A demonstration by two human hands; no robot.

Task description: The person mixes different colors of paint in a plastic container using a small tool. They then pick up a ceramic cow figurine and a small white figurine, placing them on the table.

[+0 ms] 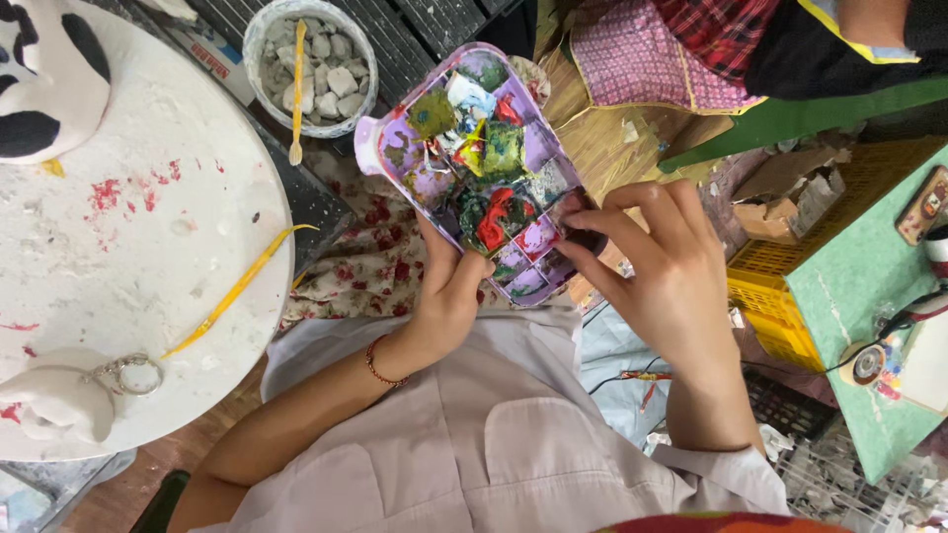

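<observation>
Head view: the left hand (449, 296) grips the near edge of a purple paint palette (474, 168) from beneath, thumb lying over a compartment smeared with red. The right hand (657, 266) pinches the palette's right-hand corner, fingertips (583, 219) closed on its rim. The palette is held tilted between both hands, above the lap, its divided wells caked with green, red, yellow and blue paint. To the left stands a round white table (148, 247) bearing a yellow tool (232, 294). Beyond the palette sits a white tub of grey lumps (311, 64).
</observation>
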